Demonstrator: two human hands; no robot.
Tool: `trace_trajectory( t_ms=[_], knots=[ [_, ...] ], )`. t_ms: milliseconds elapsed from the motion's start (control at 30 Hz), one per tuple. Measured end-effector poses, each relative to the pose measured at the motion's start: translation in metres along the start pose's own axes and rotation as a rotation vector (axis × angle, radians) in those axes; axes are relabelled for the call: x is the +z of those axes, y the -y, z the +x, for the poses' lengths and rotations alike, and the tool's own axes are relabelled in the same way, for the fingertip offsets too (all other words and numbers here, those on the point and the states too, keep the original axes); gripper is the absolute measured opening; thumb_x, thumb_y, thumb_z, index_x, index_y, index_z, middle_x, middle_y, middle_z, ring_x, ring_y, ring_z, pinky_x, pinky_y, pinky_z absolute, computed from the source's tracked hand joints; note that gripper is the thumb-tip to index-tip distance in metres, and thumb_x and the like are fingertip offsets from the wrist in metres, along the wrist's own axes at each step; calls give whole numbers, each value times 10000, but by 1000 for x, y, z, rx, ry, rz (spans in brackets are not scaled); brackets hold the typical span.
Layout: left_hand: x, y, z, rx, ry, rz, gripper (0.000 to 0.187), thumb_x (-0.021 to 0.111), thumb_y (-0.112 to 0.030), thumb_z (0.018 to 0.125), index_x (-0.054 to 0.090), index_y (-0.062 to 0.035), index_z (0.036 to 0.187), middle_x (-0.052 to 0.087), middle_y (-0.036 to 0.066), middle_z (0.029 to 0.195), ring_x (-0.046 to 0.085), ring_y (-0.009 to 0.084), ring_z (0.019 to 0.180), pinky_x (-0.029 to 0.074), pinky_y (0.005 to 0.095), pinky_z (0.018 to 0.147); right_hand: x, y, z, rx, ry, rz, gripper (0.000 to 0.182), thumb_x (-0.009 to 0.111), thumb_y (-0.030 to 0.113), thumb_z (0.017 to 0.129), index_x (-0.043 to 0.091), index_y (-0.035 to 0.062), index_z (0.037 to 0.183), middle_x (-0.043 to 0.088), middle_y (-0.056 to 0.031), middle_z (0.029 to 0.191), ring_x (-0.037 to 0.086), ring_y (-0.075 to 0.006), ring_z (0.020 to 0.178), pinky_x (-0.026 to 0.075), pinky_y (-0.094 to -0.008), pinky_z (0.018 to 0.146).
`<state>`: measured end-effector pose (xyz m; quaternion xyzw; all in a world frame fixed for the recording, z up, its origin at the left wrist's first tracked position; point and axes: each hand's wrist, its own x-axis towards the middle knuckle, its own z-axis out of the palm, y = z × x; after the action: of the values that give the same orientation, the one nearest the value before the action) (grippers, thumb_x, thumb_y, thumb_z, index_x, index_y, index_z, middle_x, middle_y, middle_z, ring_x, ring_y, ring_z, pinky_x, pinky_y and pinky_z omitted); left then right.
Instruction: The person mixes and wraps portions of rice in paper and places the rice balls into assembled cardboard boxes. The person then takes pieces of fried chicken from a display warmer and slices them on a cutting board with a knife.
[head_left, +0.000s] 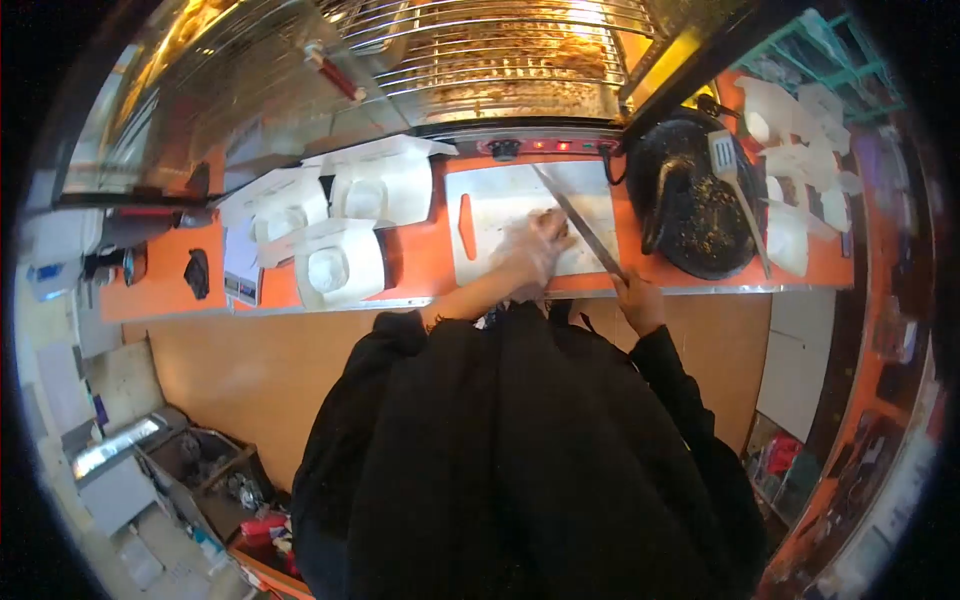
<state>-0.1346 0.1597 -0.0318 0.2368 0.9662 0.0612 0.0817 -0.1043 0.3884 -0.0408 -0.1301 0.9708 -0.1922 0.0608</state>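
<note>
Two grips differ: the left hand point(530, 250), fingers too blurred to gauge, seemingly steadies food point(553, 222) on the cutting board point(488, 190), while the right hand point(637, 294) wraps the knife point(582, 220) handle. Boxes point(411, 190) sit left of the board, likely for reach.

right grip point(638, 300): knife point(584, 222) | left grip point(528, 250): brown food point(553, 224) | below: cutting board point(500, 187)

A loose black fabric garment point(490, 450) has a right sleeve point(682, 390) reaching near the wrist, and a thin, translucent plastic glove point(520, 245) covers the left hand point(532, 250).
</note>
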Motion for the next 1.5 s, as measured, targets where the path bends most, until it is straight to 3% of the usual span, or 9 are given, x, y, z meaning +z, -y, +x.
trace_trajectory(
  t_ms=[133, 433, 533, 633, 800, 867, 1067, 1300, 1500],
  knots=[
    [19, 20, 11, -16, 113, -125, 400, 535, -141, 730, 475, -181, 1124, 346, 119, 1223, 445, 316, 1023, 410, 365, 851, -14, 7, -2, 69, 14, 173, 287, 482, 326, 825, 509, 40, 822, 554, -215, 683, 545, -390, 654, 414, -452, 531],
    [-71, 92, -59, -353, -934, -244, 249, 564, 5, 614, 512, -45, 852, 484, 154, 914, 515, 288, 753, 442, 381, 665, -3, -4, -10, 86, -58, 297, 343, 519, 336, 810, 482, -1, 761, 503, -217, 617, 514, -392, 607, 373, -430, 519],
    [-63, 137, -71, -536, -811, -443, 253, 592, -73, 625, 533, -54, 870, 486, 175, 941, 525, 298, 798, 439, 401, 708, 10, -13, -7, 41, -100, 276, 342, 522, 333, 806, 506, -6, 764, 523, -214, 634, 539, -375, 622, 390, -422, 531],
    [-102, 130, -61, -715, 17, -76, 385, 589, -289, 685, 561, -104, 1022, 527, 172, 997, 539, 302, 877, 433, 413, 764, 9, -15, -4, 16, -36, 254, 336, 518, 333, 807, 518, 0, 758, 543, -205, 647, 548, -377, 631, 404, -419, 534],
    [-260, 80, -7, -357, -569, -610, 285, 501, -340, 780, 614, -89, 855, 609, 118, 808, 585, 261, 728, 465, 352, 682, 5, -8, 1, 58, -6, 213, 329, 516, 335, 807, 524, 8, 768, 552, -208, 656, 550, -385, 648, 412, -434, 535],
    [-325, 72, 37, -275, -962, -34, 270, 476, -271, 769, 608, -40, 817, 603, 139, 724, 583, 281, 686, 461, 379, 651, -9, -1, 1, 54, 33, 286, 337, 513, 341, 808, 521, 5, 783, 550, -218, 669, 544, -395, 671, 409, -448, 551],
    [-363, 151, 171, -532, -392, 336, 323, 477, -316, 792, 574, -44, 935, 588, 164, 865, 581, 283, 794, 464, 338, 692, -22, 7, -8, 60, -17, 275, 333, 531, 322, 807, 483, -2, 745, 528, -228, 648, 526, -414, 659, 400, -461, 554],
    [-363, 147, 157, -431, -712, 308, 289, 497, -278, 769, 570, -58, 942, 573, 158, 905, 572, 292, 795, 458, 354, 704, 12, -33, -22, 80, -94, 408, 307, 563, 267, 805, 455, -4, 710, 411, -89, 499, 457, -194, 431, 341, -326, 415],
    [-256, 34, 27, -93, -1014, -41, 269, 515, -246, 749, 567, -71, 947, 561, 153, 940, 564, 299, 797, 453, 369, 713, 4, -37, -21, 388, 205, 425, 358, 510, 360, 806, 520, 3, 831, 545, -219, 703, 550, -361, 656, 403, -419, 572]
  ],
)
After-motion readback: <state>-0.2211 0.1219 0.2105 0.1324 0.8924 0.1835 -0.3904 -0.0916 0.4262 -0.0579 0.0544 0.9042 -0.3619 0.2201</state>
